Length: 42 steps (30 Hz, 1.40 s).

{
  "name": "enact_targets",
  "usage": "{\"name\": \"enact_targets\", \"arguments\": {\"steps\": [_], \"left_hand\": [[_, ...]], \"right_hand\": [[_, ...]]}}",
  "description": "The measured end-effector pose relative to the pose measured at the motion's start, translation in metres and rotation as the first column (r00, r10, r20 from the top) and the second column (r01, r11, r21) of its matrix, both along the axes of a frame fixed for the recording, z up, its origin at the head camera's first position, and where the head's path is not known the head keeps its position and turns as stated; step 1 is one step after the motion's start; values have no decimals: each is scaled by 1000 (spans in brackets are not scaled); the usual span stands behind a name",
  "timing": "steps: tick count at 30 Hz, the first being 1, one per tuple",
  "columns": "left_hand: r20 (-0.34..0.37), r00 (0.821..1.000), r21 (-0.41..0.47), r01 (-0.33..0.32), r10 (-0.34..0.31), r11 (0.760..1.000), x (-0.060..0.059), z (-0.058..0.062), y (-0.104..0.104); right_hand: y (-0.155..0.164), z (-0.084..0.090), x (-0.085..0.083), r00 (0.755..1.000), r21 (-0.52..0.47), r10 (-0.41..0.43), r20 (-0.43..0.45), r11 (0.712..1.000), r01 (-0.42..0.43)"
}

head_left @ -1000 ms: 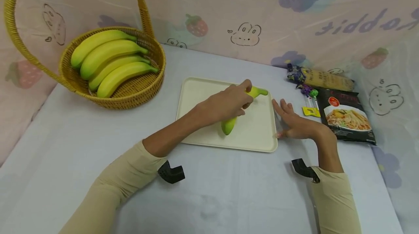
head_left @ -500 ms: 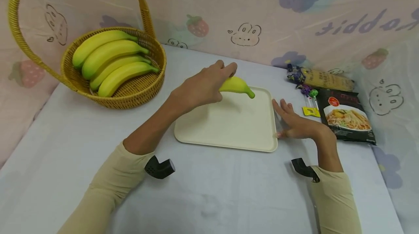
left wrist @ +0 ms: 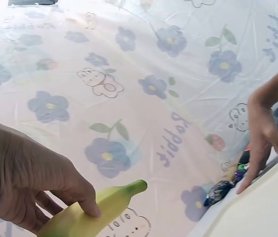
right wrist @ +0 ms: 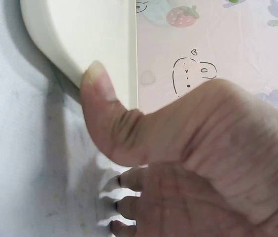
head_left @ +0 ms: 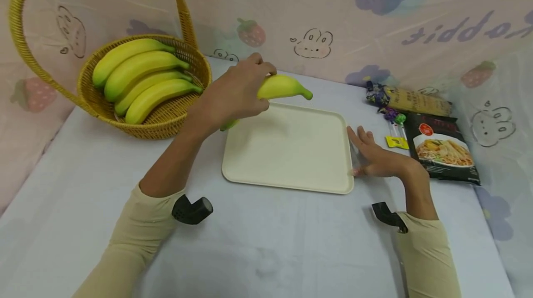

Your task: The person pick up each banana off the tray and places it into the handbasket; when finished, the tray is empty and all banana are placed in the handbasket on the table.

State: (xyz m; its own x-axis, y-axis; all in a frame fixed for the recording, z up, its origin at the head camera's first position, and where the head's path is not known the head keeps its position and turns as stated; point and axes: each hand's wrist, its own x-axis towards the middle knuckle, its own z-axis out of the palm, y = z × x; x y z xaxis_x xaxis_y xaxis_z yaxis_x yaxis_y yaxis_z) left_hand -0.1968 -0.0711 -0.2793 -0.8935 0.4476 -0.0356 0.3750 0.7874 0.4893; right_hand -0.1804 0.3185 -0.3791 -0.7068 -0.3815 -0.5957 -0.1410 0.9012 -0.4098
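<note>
Currently left hand point(head_left: 233, 92) is clamping fingers round banana point(head_left: 283, 87) mid-body, basket point(head_left: 166, 117) at nine o'clock; light, bruisable. Right hand point(head_left: 374, 157) is resting, fingers straight, against tray point(head_left: 291, 168).

I see a table under a pale lavender cloth point(head_left: 266, 242). On it sit a woven yellow basket point(head_left: 166, 122), a cream rectangular tray point(head_left: 291, 159) and dark food packets point(head_left: 443, 147).

banana point(head_left: 280, 88): its middle is hidden under the left hand point(head_left: 233, 92); the blunt end is cut off by the left wrist picture's lower edge
basket point(head_left: 166, 117): handle top cut off by the head picture's edge
tray point(right wrist: 99, 37): only one corner shows at the right wrist
noodle packet point(head_left: 442, 149): print too small to read
</note>
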Motion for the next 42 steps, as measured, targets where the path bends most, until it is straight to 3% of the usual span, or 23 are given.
{"name": "enact_targets", "arguments": {"steps": [11,22,34,42], "left_hand": [[-42,994,55,-102,104,993,11,20,-34],[-93,977,131,-180,193,975,14,28,-69],[-72,946,179,-298,315,938,12,30,-103],[-85,909,190,-387,408,902,10,24,-122]], "right_hand": [[0,0,0,1000,-4,0,4,1000,0],[1,1,0,1000,5,8,4,1000,-8],[0,2,-1,1000,14,11,1,1000,-11],[0,2,0,1000,13,4,5,1000,-4]]}}
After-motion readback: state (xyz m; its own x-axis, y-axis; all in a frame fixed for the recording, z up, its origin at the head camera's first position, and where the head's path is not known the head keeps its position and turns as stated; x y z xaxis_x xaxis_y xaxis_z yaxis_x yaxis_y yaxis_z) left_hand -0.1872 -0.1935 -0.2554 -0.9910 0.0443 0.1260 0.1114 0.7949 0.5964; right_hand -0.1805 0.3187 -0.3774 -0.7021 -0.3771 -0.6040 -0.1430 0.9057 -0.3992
